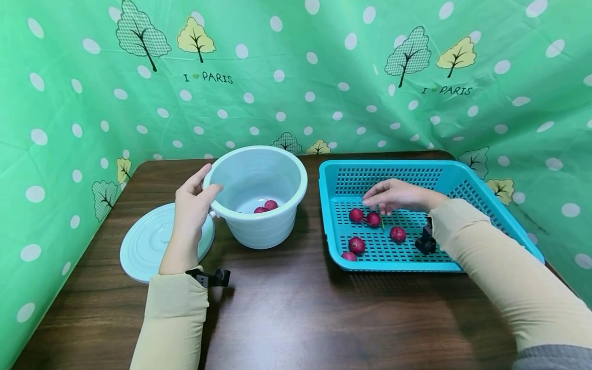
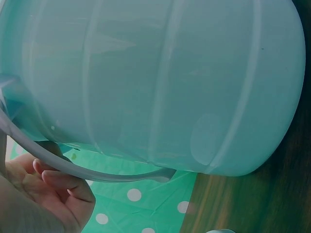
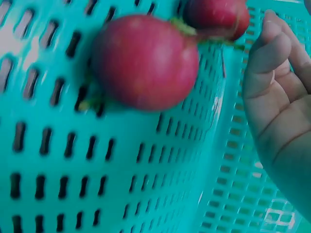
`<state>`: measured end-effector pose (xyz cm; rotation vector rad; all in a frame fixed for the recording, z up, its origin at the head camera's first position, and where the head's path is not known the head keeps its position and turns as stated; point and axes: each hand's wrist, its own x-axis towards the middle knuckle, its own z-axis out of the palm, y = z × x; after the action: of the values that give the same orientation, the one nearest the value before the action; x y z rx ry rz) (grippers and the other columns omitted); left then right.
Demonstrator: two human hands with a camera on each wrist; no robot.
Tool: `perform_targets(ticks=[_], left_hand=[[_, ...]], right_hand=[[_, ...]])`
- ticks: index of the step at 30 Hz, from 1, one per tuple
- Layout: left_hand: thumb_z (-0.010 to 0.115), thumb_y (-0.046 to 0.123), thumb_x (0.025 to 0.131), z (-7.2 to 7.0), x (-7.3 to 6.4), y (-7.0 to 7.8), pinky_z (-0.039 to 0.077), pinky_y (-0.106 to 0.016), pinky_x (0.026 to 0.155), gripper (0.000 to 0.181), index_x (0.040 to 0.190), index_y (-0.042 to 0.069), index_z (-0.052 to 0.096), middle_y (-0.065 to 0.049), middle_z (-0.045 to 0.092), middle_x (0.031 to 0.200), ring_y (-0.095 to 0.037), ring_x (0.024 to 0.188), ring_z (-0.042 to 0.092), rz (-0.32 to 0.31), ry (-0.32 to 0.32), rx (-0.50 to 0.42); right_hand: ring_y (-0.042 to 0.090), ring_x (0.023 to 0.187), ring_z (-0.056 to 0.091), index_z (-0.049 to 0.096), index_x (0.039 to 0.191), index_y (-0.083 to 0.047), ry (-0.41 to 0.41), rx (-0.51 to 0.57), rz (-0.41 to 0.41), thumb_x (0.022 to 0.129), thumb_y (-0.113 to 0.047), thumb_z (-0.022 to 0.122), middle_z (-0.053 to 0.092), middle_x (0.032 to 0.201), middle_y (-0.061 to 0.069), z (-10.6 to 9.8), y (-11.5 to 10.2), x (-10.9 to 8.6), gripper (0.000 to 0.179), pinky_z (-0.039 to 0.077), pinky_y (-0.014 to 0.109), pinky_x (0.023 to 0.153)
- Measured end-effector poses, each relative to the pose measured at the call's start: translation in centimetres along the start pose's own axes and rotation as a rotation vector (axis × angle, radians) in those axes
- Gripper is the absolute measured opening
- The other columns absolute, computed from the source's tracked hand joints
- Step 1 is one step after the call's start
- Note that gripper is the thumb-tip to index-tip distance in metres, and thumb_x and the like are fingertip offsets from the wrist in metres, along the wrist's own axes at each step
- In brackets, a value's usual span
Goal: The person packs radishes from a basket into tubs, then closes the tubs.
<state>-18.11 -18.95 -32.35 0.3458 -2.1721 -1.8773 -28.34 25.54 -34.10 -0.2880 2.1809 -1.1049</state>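
Note:
My left hand (image 1: pixel 191 208) grips the left rim of a pale blue plastic bucket (image 1: pixel 264 232), thumb over the inside and fingers outside. In the left wrist view, its curled fingers are beside the bucket's grey handle (image 2: pixel 87 171). Red radishes (image 1: pixel 271 205) lie on the bucket's bottom, partly hidden by the near rim. To the right, my right hand (image 1: pixel 393 196) hovers inside a blue perforated basket (image 1: pixel 398 266), fingers loosely bent and holding nothing visible. Several radishes (image 1: pixel 356 245) lie on the basket floor; one radish (image 1: pixel 373 219) is just below the fingertips.
A round pale blue lid (image 1: pixel 145 244) lies on the dark wooden table (image 1: pixel 296 313), left of the bucket and partly behind my left forearm. A green dotted cloth (image 1: pixel 296 67) hangs behind and at the sides. Black wrist cameras (image 1: pixel 214 278) sit on both wrists.

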Motion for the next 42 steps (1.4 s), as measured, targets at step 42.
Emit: perform_targets(ticks=[42], left_hand=[[0.063,0.019,0.09,-0.1,-0.2,0.1,0.046,-0.016,0.056,0.055,0.143,0.026,0.055,0.007,0.057,0.081,-0.007,0.071,0.053,-0.011,0.003,0.013]], right_hand=[[0.007,0.047,0.056,0.051,0.132,-0.004,-0.236,-0.032,0.172,0.089,-0.018,0.072,0.069,0.075,0.004,-0.6,2.2,-0.3,0.05,0.054,0.023,0.054]])
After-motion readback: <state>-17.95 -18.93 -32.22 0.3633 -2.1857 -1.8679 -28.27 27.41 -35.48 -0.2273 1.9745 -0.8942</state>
